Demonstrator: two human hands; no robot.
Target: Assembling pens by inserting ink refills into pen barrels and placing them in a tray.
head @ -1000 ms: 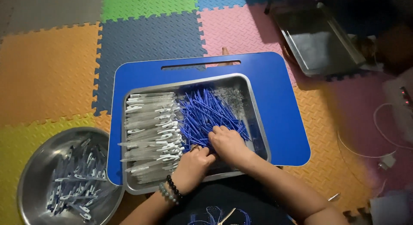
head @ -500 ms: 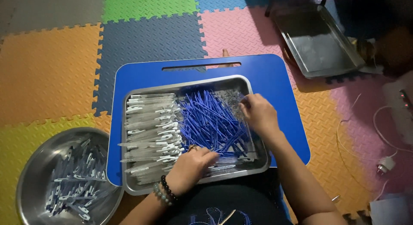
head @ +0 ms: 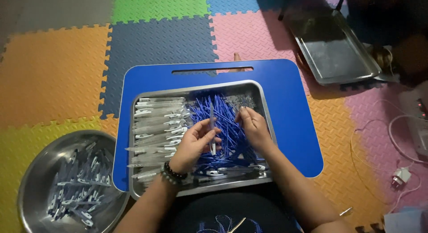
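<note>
A steel tray (head: pixel 266 126) rests on a blue lap table (head: pixel 290 99). Clear pen barrels with white clips (head: pixel 156 126) lie stacked in its left half, and a heap of blue pen refills (head: pixel 218 110) fills the middle. My left hand (head: pixel 194 144) holds a clear pen barrel (head: pixel 212 132) upright over the heap, fingers curled round it. My right hand (head: pixel 252 124) hovers just to its right above the refills, fingertips pinched together on something too thin to make out. A dark bead bracelet sits on my left wrist.
A round steel bowl (head: pixel 31 188) with several assembled pens stands on the floor mat at the lower left. An empty steel tray (head: pixel 334 50) lies at the upper right. White cables and a plug (head: pixel 401 175) trail at the right. Coloured foam mats cover the floor.
My right hand came back from the tray's far right corner to the middle. My left hand lifted off the heap and now holds a clear barrel upright.
</note>
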